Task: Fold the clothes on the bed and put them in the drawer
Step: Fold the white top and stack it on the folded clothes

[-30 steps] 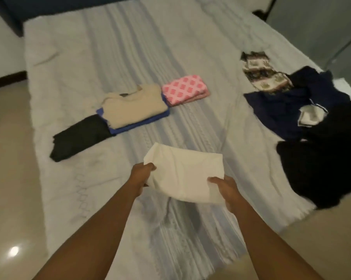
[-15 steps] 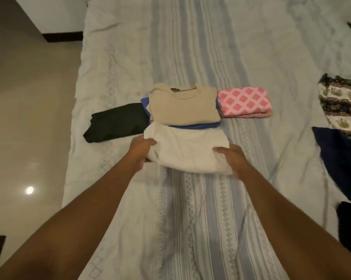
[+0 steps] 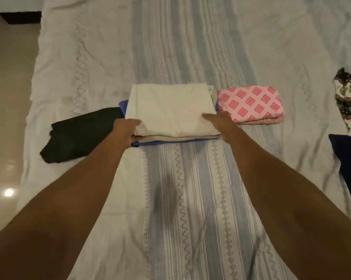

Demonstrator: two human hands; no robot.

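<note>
White garment (image 3: 170,110) atop stack (image 3: 170,139), left fingers (image 3: 130,126) tight round its corner, right fingers (image 3: 211,118) unclear.

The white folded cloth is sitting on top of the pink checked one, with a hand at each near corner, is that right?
Not quite. The head view shows the white cloth lying on a beige and blue pile; the pink checked cloth lies beside it, to the right. The left hand and right hand are at its near corners.
</note>
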